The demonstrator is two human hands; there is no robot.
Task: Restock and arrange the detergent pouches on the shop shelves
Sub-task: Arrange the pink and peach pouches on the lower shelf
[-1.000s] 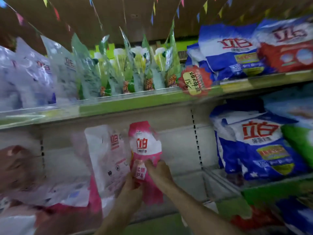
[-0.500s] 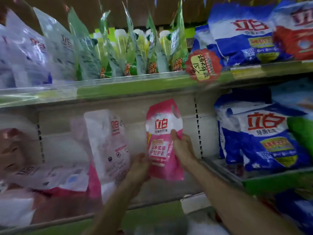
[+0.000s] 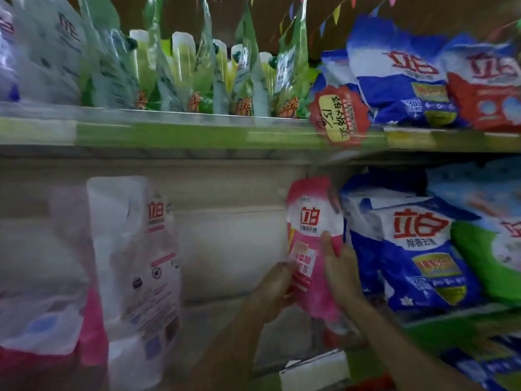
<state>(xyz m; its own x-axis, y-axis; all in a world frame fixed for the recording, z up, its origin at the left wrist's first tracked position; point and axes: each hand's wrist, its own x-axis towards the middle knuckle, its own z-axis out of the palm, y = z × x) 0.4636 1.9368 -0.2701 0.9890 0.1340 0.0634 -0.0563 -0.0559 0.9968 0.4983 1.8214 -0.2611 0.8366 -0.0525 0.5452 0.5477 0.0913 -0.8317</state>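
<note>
Both hands have hold of one pink pouch (image 3: 313,221), which stands upright just left of the blue bag (image 3: 408,249), its right edge touching or nearly touching that bag; the blur makes it hard to tell which. The left hand (image 3: 275,286) curls round the pouch's lower left edge, on the side away from the blue bag. The right hand (image 3: 338,266) clamps the side nearest the bag, thumb laid across the front at about mid-height, so most of the pouch's top half rises clear of both grips and its foot hangs below them. The pouch's top corner comes up close under the green shelf edge (image 3: 197,134) that runs above the blue bag, where a red price tag (image 3: 337,117) hangs. Left of the blue bag, beyond the pouch, a wide stretch of pale back panel (image 3: 234,235) shows bare as far as a white pouch (image 3: 135,249) standing well apart. Whether the pink pouch's foot rests on anything is hidden by the arms.
</note>
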